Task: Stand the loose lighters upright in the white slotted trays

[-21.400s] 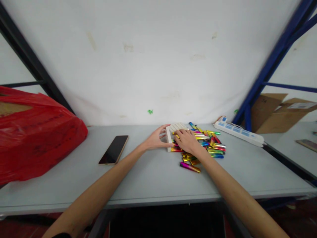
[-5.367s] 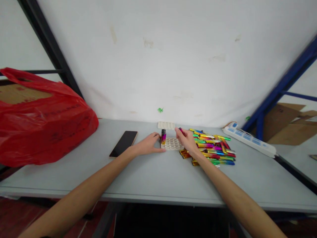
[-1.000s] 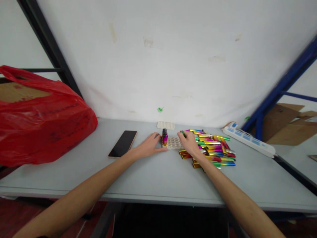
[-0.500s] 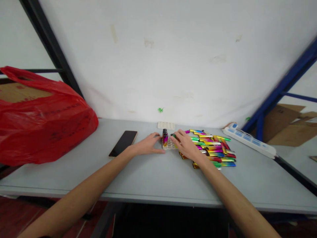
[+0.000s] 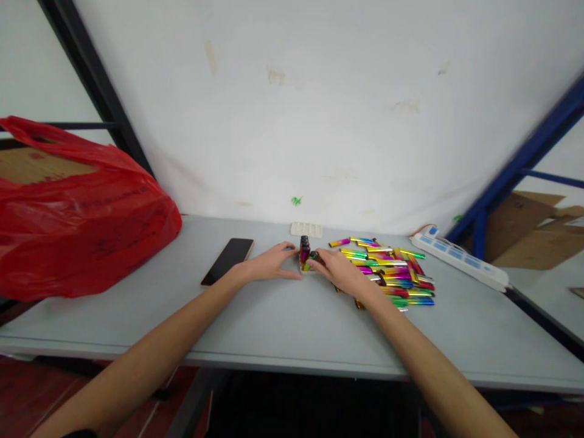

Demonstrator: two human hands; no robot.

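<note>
Right hand [image 5: 332, 266], grip closed on a green-yellow lighter [image 5: 312, 260] at four o'clock from the standing lighters [image 5: 305, 248], left hand [image 5: 275, 263] at nine o'clock, grip apart; held body judged light, stiff, slippery, best taken by its sides

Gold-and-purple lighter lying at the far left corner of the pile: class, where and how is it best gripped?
I'd pinch the gold-and-purple lighter across mid-body, coming from above with fingertips on its two long sides. It lies flat, long and narrow, bare table beyond it, while its right end points toward the other lighters.
</note>
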